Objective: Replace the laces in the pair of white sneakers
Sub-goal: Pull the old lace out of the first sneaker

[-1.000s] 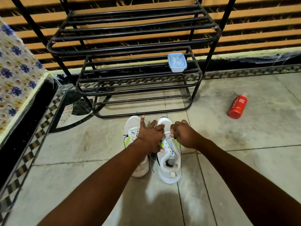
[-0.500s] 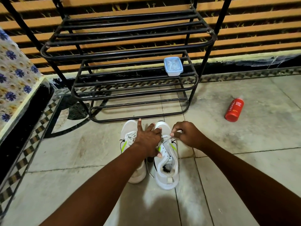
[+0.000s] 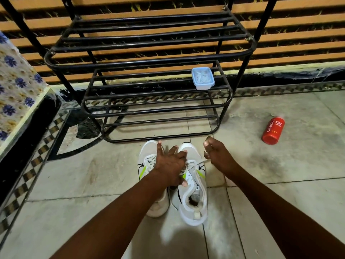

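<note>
A: Where's the pair rn?

B: Both white sneakers on the tiled floor (image 3: 280,184), side by side, toes pointing at the black metal shoe rack (image 3: 149,113). Left sneaker (image 3: 149,152) is laced. Right sneaker (image 3: 194,186) is the one being worked; upper eyelets look empty, tongue area open.

A: Hands?

B: Left hand (image 3: 170,163) is spread over the gap between the two shoes, fingers mostly straight, pressing down on the right shoe's forefoot to steady it. Thumb sits by the collar; can't tell if it hooks anything. Right hand (image 3: 217,156) is off to the shoe's right side, fingers curled, pinching the white lace (image 3: 200,162), which runs taut from the eyelets to that grip.

A: How'll it handle?

B: My read: lace is thin, soft, limp, weighs nothing, goes slack when tension drops. Best taken near the stiff tip, since that's the only bit that'll steer thru a hole. Sneaker is light w/ a soft upper, so it'd slide or fold under a pull; hence the pin-down over the toe box, where the sole gives something firm.

A: Spares?

B: Small blue tub (image 3: 203,78) on the rack's middle shelf has something white in it, prob laces, too small to be sure. Red Cinthol bottle (image 3: 273,130) lies well apart on the right.
</note>
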